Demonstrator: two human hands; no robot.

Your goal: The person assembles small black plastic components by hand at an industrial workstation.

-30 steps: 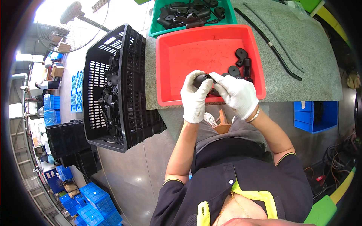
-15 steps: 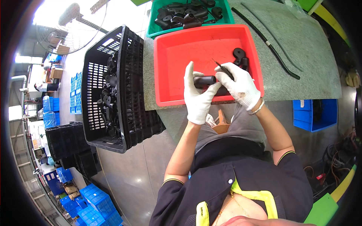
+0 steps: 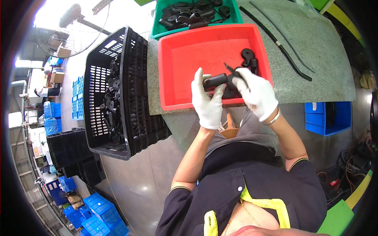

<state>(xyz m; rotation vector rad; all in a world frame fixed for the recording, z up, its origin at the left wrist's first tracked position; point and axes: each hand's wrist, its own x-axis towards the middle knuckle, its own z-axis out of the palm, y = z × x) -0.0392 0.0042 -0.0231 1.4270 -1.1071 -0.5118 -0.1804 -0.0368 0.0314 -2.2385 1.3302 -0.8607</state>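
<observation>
Both my hands wear white gloves and are over the red tray (image 3: 185,51). My left hand (image 3: 205,103) is closed round a black tube-shaped part (image 3: 215,81), its free end pointing right. My right hand (image 3: 258,92) grips a slim dark knife (image 3: 228,67), whose pointed tip sticks out past the fingers, up and to the left. The knife stands just right of the part's end, apart from it. More black parts (image 3: 231,93) lie in the tray between and below my hands. Others with round, holed ends (image 3: 247,55) rest by its right wall.
Behind the tray, a green bin (image 3: 156,27) holds many black parts. A black slatted crate (image 3: 128,90) with similar parts stands left of the table (image 3: 315,84). Two dark hoses or rods (image 3: 293,59) lie on the table's right. A blue bin (image 3: 317,118) is below the right edge.
My right hand has shifted slightly right and down, with the knife turned more upright. The tube-shaped part in my left hand has tilted, its free end now higher.
</observation>
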